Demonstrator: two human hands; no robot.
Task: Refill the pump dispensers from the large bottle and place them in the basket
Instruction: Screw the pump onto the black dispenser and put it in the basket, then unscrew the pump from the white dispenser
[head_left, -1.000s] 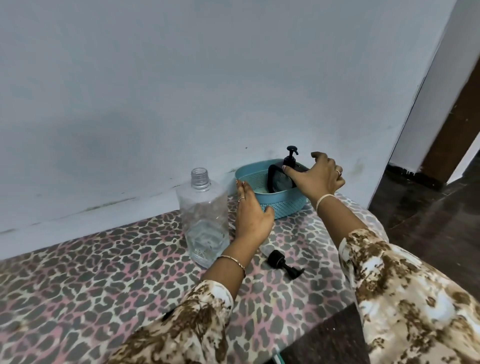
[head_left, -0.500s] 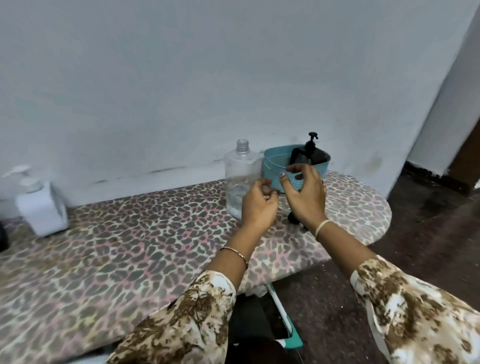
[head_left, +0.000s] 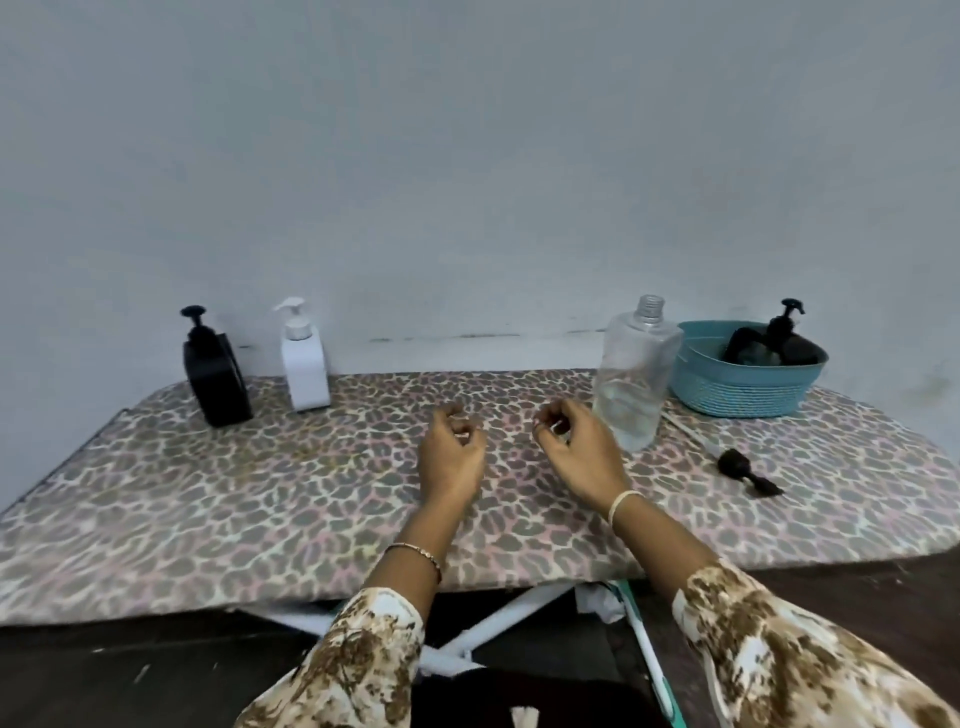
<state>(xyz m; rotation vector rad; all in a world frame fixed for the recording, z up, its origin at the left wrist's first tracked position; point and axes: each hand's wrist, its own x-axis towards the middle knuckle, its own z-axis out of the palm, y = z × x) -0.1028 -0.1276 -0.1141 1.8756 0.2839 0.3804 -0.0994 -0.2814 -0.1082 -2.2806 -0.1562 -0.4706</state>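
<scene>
Dispensers (head_left: 306, 358) untouched; fingers (head_left: 457, 415) loosely curled

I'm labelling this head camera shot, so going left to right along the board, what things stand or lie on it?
Black dispenser → white dispenser → large clear bottle → blue basket with a black dispenser in it. The loose black pump lies nearer, in front of the basket.

Uncapped clear bottle (head_left: 635, 374) beside teal basket (head_left: 743, 391) holding black dispenser (head_left: 779, 343).
</scene>
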